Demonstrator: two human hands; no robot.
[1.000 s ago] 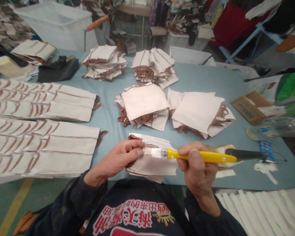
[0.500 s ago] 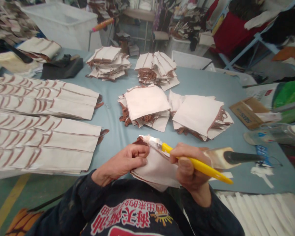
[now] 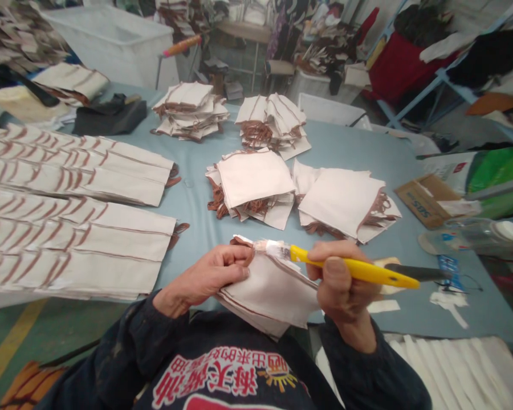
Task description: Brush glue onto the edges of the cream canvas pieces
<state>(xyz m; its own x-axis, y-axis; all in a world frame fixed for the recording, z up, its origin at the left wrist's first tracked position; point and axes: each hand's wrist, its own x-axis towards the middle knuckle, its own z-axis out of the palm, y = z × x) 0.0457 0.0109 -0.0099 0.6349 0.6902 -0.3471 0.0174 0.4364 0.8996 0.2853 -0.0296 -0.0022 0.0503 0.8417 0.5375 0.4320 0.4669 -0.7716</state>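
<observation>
Brush [image 3: 376,275] tip at fabric stack [image 3: 273,291] edge

Bare table strip [image 3: 196,222] beyond left hand [image 3: 207,276], between laid-out rows [image 3: 89,245] left, fabric stacks [image 3: 256,179] ahead; bottle [image 3: 474,234] blocks right.

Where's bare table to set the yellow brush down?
Largest bare patch: far right of the table, between the far stack, the right stack and the cardboard box. A narrow lane runs between the long rows and the middle stack. Crowded: the left side, and around the right hand and brush, scraps and a bottle.
</observation>
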